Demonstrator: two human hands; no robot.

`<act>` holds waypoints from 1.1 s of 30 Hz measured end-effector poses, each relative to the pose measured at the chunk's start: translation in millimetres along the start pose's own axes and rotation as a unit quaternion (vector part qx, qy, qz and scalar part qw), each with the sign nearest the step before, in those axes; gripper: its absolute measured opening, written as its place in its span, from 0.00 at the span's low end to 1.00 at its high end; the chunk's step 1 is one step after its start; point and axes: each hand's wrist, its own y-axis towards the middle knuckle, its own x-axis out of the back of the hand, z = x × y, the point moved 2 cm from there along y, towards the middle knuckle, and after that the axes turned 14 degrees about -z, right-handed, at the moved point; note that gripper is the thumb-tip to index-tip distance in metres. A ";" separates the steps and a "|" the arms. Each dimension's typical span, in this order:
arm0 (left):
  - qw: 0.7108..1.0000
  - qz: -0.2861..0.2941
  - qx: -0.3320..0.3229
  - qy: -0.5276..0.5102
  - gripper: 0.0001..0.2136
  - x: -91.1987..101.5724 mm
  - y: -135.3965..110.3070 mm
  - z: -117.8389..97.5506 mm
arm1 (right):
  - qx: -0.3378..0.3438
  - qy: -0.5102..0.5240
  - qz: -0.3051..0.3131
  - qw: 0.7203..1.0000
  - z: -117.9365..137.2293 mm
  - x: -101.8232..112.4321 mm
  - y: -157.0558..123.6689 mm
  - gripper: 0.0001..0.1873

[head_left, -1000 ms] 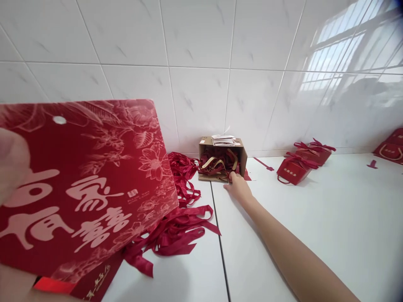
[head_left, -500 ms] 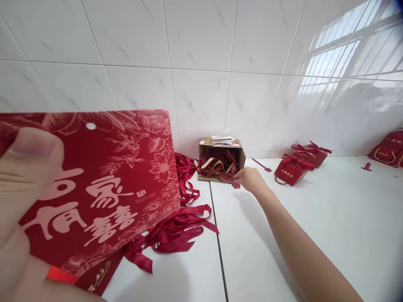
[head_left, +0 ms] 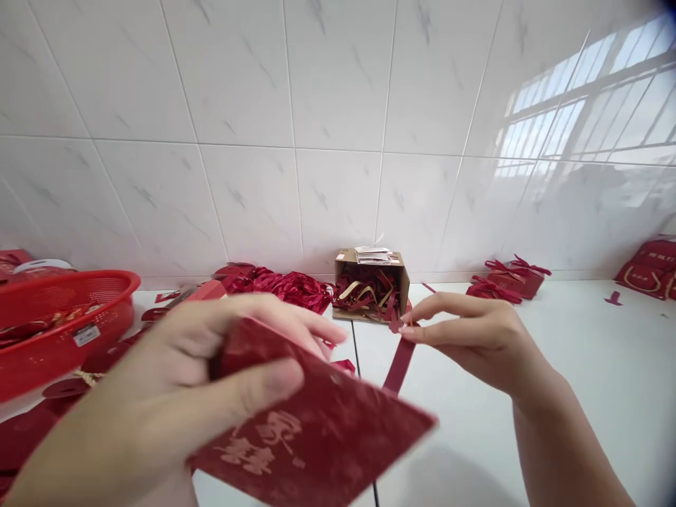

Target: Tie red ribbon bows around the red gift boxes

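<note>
My left hand [head_left: 174, 394] grips a flat red paper bag [head_left: 322, 436] printed with pale characters, thumb on top and fingers wrapped round its upper edge. My right hand [head_left: 475, 334] pinches the upper end of a dark red ribbon strip [head_left: 398, 362] between thumb and fingertips. The strip hangs down to the bag's far edge. Behind the hands, against the tiled wall, a small cardboard box [head_left: 372, 282] lies open toward me, stuffed with red and gold ribbons.
A red plastic basket [head_left: 63, 317] stands at the left. A heap of red ribbons [head_left: 285, 285] lies left of the box. Finished red gift bags [head_left: 510, 278] sit at the right, more at the far right edge [head_left: 652, 260]. White tabletop [head_left: 581, 380] stretches right.
My right hand drew back from the cardboard box with a ribbon strip pinched in it. My left hand lowered and tilted the red bag flat, which uncovered the basket.
</note>
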 end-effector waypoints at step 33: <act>0.966 0.237 -0.038 -0.091 0.05 -47.0 -14.8 -25.1 | 0.005 0.024 -0.061 0.998 44.7 9.3 3.3 0.05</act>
